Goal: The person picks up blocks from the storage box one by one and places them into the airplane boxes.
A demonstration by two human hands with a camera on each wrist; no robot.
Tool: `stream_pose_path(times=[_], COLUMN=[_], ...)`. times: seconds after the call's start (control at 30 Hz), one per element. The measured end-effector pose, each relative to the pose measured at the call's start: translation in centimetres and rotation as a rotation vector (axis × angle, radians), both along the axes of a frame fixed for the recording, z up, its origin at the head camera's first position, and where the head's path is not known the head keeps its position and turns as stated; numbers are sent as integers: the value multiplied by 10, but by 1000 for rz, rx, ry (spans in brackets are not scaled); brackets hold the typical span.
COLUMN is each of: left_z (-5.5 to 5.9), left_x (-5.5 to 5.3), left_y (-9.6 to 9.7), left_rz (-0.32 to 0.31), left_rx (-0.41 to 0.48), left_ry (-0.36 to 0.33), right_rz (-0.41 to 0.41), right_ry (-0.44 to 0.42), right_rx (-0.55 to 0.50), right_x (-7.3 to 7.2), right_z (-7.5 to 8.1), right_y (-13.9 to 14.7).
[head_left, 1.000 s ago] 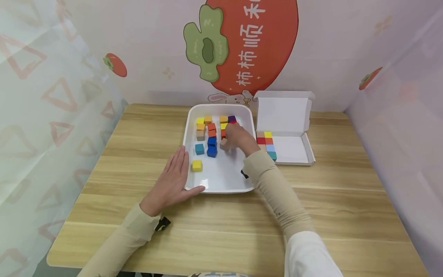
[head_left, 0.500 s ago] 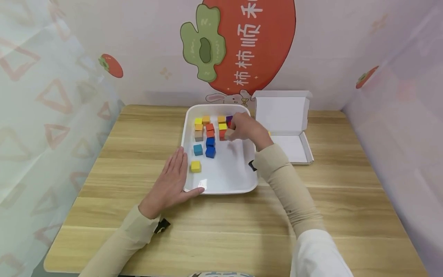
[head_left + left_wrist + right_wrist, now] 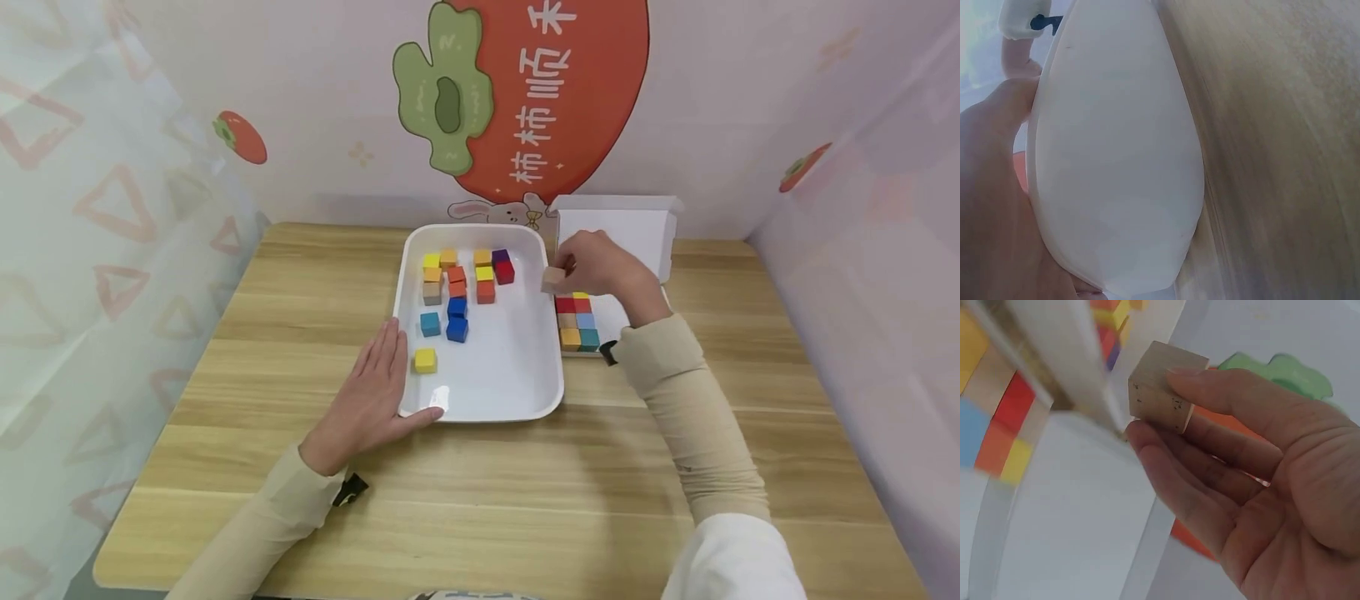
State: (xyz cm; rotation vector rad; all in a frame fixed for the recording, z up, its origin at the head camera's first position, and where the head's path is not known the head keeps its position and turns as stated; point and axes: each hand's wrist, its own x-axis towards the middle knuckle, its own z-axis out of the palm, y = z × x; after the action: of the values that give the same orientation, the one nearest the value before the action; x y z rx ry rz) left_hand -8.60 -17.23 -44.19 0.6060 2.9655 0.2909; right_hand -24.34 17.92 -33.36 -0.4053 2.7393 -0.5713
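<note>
Wooden cube [image 3: 552,281] has shifted toward 3 o'clock, now by the tray [image 3: 498,375]'s 2 o'clock rim, pinched by the right hand [image 3: 597,263], thumb opposing fingers, seemingly for control. Left hand [image 3: 367,402], fingers straight, rests at 8 o'clock, apparently steadying the tray.

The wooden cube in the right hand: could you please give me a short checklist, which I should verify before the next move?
1. Right hand pinches the wooden cube: ok.
2. Left hand rests against the rim of the white tray: ok.
3. Lid of the white box stands open: ok.
4. Bare space shows in the box, right of the coloured cubes: ok.
5. Wooden cube is fully over the box: cannot tell; it appears near the border between tray and box.
</note>
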Motion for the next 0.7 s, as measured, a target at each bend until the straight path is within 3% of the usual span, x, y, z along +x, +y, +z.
stream_pose_path(times=[0.23, 0.37, 0.7], left_z=[-1, -2, -1], left_x=[1, 2, 1], left_y=[0, -1, -1], left_rz=[-6, -5, -6], left_rx=[7, 9, 1], left_ry=[-2, 1, 12], right_rz=[-29, -68, -95], right_ry=[32, 0, -44], right_rx=[22, 22, 24], right_x=[-3, -6, -9], right_z=[-14, -25, -52], right_y=[46, 65, 84])
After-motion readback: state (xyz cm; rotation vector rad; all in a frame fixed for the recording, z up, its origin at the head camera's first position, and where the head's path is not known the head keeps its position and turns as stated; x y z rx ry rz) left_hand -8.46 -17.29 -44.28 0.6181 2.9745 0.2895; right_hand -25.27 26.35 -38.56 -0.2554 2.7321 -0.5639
